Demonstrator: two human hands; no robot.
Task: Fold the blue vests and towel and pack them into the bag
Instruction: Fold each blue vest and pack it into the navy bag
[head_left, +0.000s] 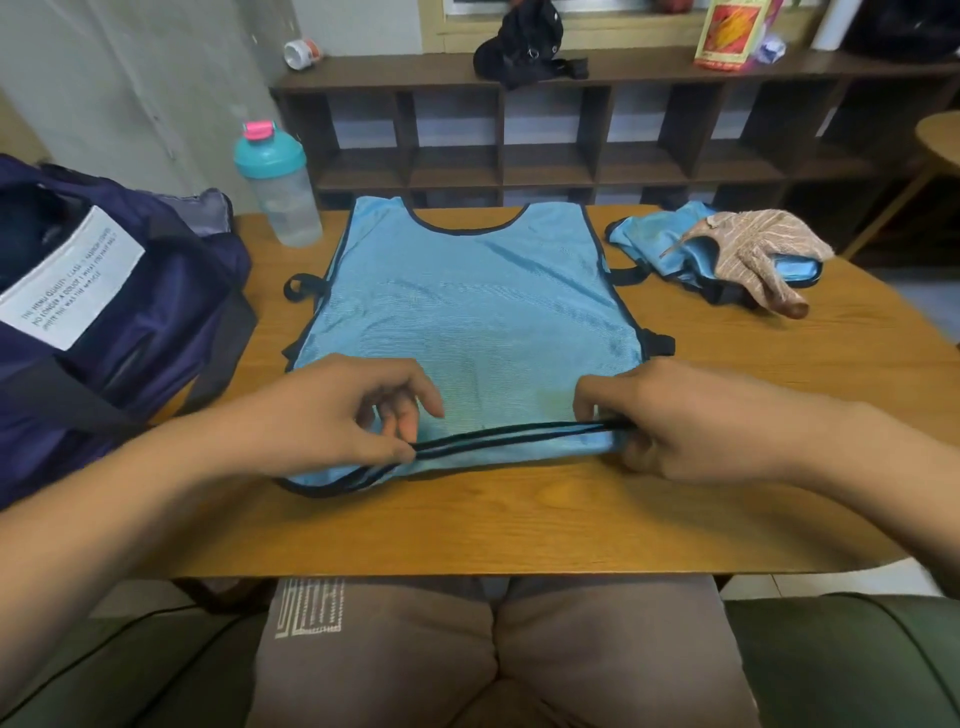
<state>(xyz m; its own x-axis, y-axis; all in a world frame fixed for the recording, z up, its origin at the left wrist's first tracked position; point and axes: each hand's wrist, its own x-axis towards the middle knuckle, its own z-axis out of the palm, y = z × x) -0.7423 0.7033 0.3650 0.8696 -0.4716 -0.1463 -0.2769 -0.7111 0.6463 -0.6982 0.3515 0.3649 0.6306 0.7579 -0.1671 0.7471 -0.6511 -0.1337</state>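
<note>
The blue vest (467, 312) lies flat in the middle of the frame on the wooden counter (519, 519), with its neck opening toward the top. My left hand (332, 410) pinches the black-trimmed lower hem between thumb and fingers (408, 415), and the hem is lifted a little there. My right hand (675, 415) has its fingers curled around the same hem on the right side. The dark bag (119, 312) stands at the left edge, touching the counter. A second blue vest (649, 244) is crumpled at the upper right, with the beige towel (758, 254) lying on it. A teal-capped bottle (280, 192) stands between bag and vest.
</note>
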